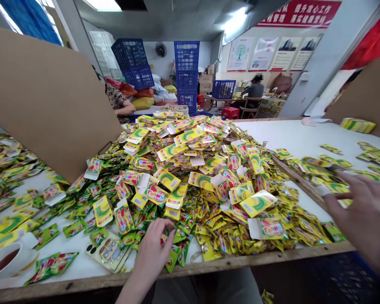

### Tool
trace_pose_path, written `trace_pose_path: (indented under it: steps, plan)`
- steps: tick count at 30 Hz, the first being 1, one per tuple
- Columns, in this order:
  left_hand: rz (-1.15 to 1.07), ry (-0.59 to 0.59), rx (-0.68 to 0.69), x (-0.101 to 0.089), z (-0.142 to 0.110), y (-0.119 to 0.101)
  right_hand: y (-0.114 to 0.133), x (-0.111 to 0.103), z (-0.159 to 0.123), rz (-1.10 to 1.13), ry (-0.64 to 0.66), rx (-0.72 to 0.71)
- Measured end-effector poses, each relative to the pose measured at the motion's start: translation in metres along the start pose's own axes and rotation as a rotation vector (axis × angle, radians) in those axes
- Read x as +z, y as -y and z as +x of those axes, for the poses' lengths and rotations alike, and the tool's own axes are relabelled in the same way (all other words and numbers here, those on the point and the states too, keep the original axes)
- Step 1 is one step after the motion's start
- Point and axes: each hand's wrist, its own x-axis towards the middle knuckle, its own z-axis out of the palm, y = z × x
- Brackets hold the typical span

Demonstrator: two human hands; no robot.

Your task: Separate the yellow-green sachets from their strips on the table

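White cup (pixel 9 270) holds dark tea (pixel 4 261) near yellow packets (pixel 190 177), the left hand (pixel 152 249) curled on them, the right hand (pixel 364 215) open above others.

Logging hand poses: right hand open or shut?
Open: the right hand has its fingers spread wide above the sachets, and nothing shows gripped in it.

Walls: red banner (pixel 299 13) above a row of posters (pixel 262 52); wall fan (pixel 161 49) at the far end.
Ceiling: bright light panel (pixel 236 23).
Window: blue curtain (pixel 28 17).
Stacks: blue plastic crates (pixel 186 71), cardboard boxes (pixel 206 80).
Furniture: wooden chair (pixel 250 107), red plastic stool (pixel 230 112).
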Motion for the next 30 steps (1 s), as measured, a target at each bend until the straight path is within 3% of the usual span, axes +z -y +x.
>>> trace_pose_path:
  steps: [1,4,5,7,9,12,15,18,20,23,27,30]
  plan:
    - [0.039,0.035,0.023,-0.001,-0.003,0.007,0.011,0.007,-0.003,0.036,0.035,-0.067]
    - [0.151,0.07,0.08,0.006,-0.016,0.015,0.078,0.043,-0.035,0.322,0.36,-0.397]
    - [0.185,0.059,0.097,0.011,-0.018,0.015,0.102,0.056,-0.05,0.324,0.497,-0.484]
    - [0.242,0.053,0.142,0.024,-0.017,0.012,0.14,0.082,-0.078,0.295,0.642,-0.572]
    - [0.3,0.052,0.187,0.038,-0.012,0.009,0.157,0.103,-0.099,0.245,0.659,-0.609]
    - [0.357,0.009,0.199,0.056,0.001,0.01,0.155,0.121,-0.114,0.202,0.618,-0.606]
    - [0.318,-0.036,0.197,0.062,0.011,0.013,0.14,0.116,-0.111,0.228,0.59,-0.542]
    - [0.074,-0.039,0.098,0.055,0.016,0.01,0.128,0.091,-0.096,0.472,0.602,-0.382]
    - [-0.066,-0.006,0.004,0.048,0.018,0.002,0.126,0.071,-0.082,0.655,0.711,-0.287]
    - [-0.219,0.112,-0.084,0.041,0.019,-0.013,0.133,0.049,-0.062,0.711,0.904,-0.335]
    - [-0.566,0.241,-0.157,0.039,0.015,-0.025,0.146,0.048,-0.053,0.638,0.945,-0.45]
    - [-0.744,0.311,-0.216,0.04,0.008,-0.027,0.151,0.058,-0.065,0.778,0.874,-0.251]
